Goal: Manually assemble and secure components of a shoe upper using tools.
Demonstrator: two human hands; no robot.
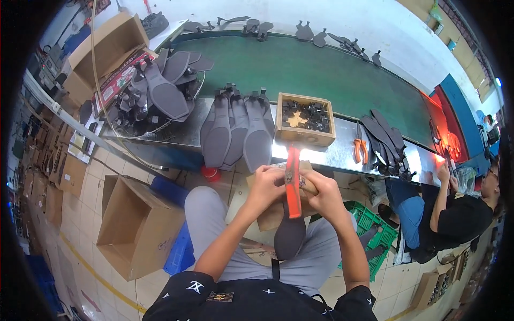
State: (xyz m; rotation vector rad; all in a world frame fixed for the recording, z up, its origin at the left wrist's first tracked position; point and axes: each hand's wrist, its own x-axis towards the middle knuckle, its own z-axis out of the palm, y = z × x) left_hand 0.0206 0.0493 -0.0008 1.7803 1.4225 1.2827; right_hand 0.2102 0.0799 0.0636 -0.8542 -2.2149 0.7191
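Note:
A long orange hammer (293, 200) with a wooden handle is held over my lap, its head running toward and away from me. My right hand (325, 197) is closed round the handle. Under the hammer head lies a dark grey shoe sole (289, 235), its rounded toe end pointing toward me. My left hand (266, 188) pinches the far part of that sole, where the hammer head hides the detail. Behind my hands stand several grey heeled soles (258, 134) and a wooden box (304, 140) with small black parts in it.
Orange-handled pliers (360, 150) and more dark soles (384, 134) lie right on the metal ledge. A basket of soles (166, 91) stands left, beside the green conveyor belt (321, 69). An open carton (140, 227) is at my left; a green crate (381, 257) and a seated co-worker (463, 219) are right.

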